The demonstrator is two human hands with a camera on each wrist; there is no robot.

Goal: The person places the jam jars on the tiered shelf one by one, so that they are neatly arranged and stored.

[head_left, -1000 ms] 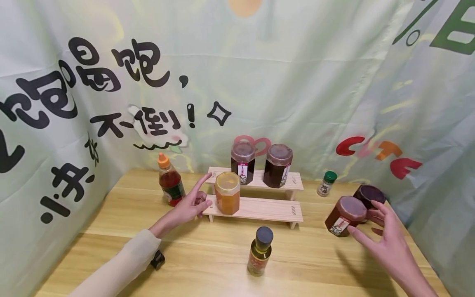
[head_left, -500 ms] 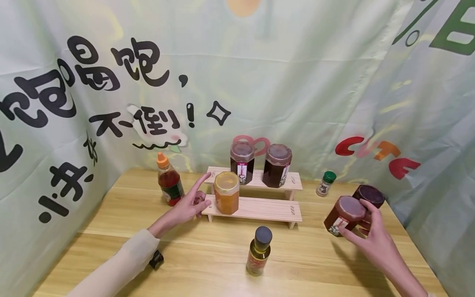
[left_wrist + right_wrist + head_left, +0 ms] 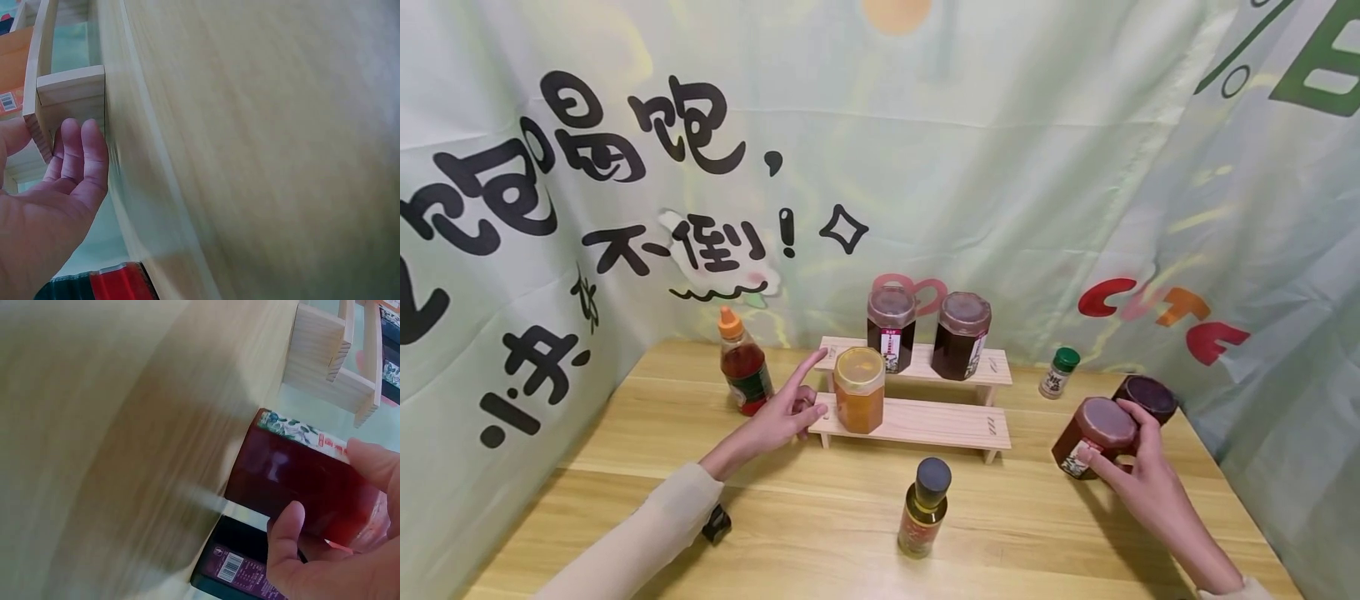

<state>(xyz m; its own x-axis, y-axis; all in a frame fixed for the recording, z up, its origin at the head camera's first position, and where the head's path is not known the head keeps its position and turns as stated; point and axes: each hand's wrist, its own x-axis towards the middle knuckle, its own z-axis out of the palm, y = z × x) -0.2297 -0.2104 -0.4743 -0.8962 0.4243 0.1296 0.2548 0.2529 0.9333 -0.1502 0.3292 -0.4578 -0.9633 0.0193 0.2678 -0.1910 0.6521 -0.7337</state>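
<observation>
My left hand (image 3: 784, 414) is at the left end of a two-step wooden rack (image 3: 940, 419). In the left wrist view the thumb lies over the lower board (image 3: 39, 125), with curled fingers (image 3: 94, 153) below it, pinching the board's end. An amber honey jar (image 3: 860, 398) stands on that lower step near the hand. At the table's right side, my right hand (image 3: 1146, 479) grips a dark red hexagonal jar (image 3: 1093, 429), thumb on its label side and fingers around the far side. The jar (image 3: 300, 481) stands on the table beside a darker jar (image 3: 231, 556).
Two dark jars (image 3: 891, 333) stand on the rack's upper step. A red sauce bottle (image 3: 745, 371) is left of the rack, a green-capped shaker (image 3: 1058, 373) right of it. A black-capped oil bottle (image 3: 923, 510) stands in front. A small black object (image 3: 717, 525) lies by the left sleeve.
My right hand has moved left onto the dark red jar and now has its thumb and fingers around it. The left hand stays at the rack's end.
</observation>
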